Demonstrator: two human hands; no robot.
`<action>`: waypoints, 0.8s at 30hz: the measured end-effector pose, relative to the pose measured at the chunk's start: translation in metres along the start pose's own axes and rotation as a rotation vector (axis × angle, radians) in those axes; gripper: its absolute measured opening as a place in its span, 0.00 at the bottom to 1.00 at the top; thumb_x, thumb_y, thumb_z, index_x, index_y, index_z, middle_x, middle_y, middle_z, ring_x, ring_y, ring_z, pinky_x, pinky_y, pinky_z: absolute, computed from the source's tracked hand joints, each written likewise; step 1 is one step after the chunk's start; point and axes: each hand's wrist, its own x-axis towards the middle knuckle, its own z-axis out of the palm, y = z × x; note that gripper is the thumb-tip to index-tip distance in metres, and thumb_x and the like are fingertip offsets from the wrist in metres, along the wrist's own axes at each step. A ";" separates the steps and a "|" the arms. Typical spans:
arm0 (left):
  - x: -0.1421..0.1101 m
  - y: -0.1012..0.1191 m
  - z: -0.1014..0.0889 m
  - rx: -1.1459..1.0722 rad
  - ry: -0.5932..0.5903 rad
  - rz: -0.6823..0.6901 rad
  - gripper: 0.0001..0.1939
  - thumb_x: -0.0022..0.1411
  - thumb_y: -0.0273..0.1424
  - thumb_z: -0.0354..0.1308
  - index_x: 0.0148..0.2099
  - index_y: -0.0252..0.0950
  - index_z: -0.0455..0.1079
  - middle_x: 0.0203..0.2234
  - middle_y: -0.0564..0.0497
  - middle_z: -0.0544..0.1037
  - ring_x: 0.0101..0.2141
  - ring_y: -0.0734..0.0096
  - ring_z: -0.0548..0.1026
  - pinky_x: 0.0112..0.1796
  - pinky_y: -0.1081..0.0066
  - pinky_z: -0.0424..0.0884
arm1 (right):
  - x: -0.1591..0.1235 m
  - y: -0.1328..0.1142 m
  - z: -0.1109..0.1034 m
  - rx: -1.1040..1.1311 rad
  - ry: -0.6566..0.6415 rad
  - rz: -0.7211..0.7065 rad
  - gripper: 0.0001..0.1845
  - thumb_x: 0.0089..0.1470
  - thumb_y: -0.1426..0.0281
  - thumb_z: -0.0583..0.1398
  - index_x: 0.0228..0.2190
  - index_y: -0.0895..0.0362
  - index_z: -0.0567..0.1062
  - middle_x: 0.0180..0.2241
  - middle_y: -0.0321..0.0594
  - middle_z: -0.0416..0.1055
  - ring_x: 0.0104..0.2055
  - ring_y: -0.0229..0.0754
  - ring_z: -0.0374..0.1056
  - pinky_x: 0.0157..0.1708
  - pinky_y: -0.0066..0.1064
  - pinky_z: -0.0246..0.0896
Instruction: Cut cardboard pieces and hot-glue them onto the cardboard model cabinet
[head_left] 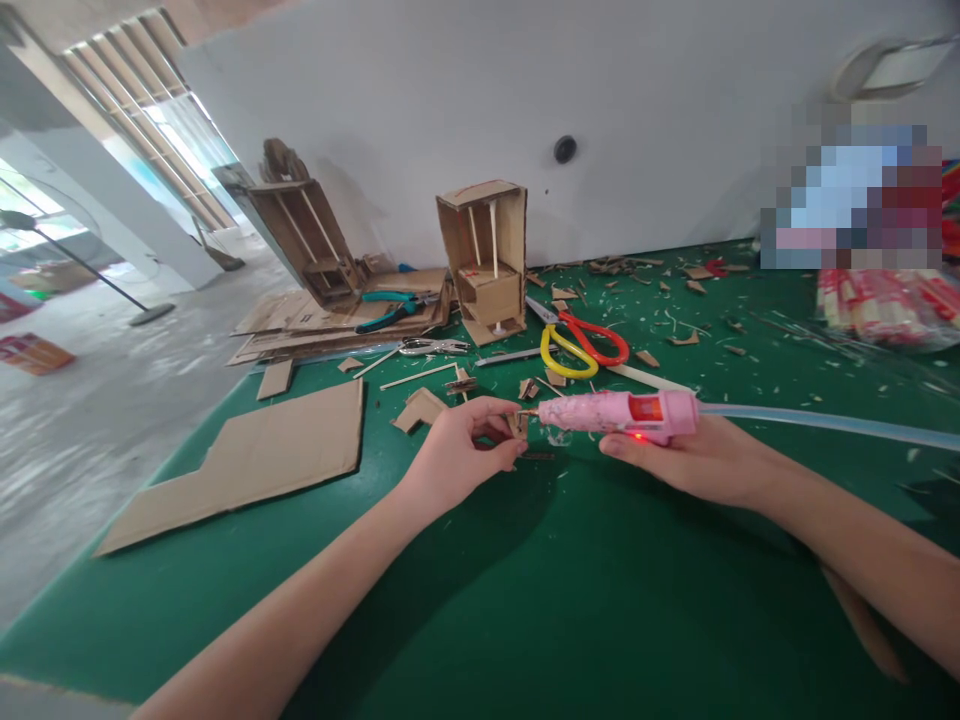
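Left hand pinching cardboard bit — right gripping pink glue gun — lettering unreadable

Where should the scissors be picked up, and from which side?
By the yellow loop and red loop, I'd say, from above on the near side. The scissors lie with both loops toward the person and the blades pointing away. The glue gun is held just nearer than the loops, so come in over it.
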 end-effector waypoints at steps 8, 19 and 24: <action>0.001 -0.003 0.001 -0.092 0.003 0.029 0.19 0.50 0.29 0.64 0.46 0.31 0.68 0.27 0.54 0.71 0.27 0.74 0.72 0.25 0.74 0.77 | -0.001 0.004 0.002 0.033 -0.024 0.051 0.21 0.53 0.52 0.56 0.41 0.49 0.79 0.22 0.35 0.74 0.25 0.43 0.70 0.22 0.30 0.65; 0.000 -0.003 -0.001 0.023 0.047 0.064 0.16 0.52 0.29 0.62 0.44 0.33 0.68 0.25 0.54 0.71 0.26 0.75 0.71 0.27 0.73 0.72 | -0.002 0.004 0.004 0.158 -0.004 0.021 0.23 0.56 0.54 0.56 0.49 0.50 0.76 0.37 0.40 0.79 0.38 0.49 0.74 0.34 0.36 0.71; -0.001 -0.004 -0.002 0.093 0.078 0.106 0.16 0.53 0.28 0.62 0.45 0.33 0.69 0.26 0.54 0.70 0.27 0.76 0.69 0.30 0.73 0.69 | 0.001 -0.003 0.001 0.144 -0.084 -0.128 0.23 0.57 0.58 0.56 0.52 0.49 0.73 0.48 0.38 0.76 0.49 0.49 0.71 0.48 0.37 0.67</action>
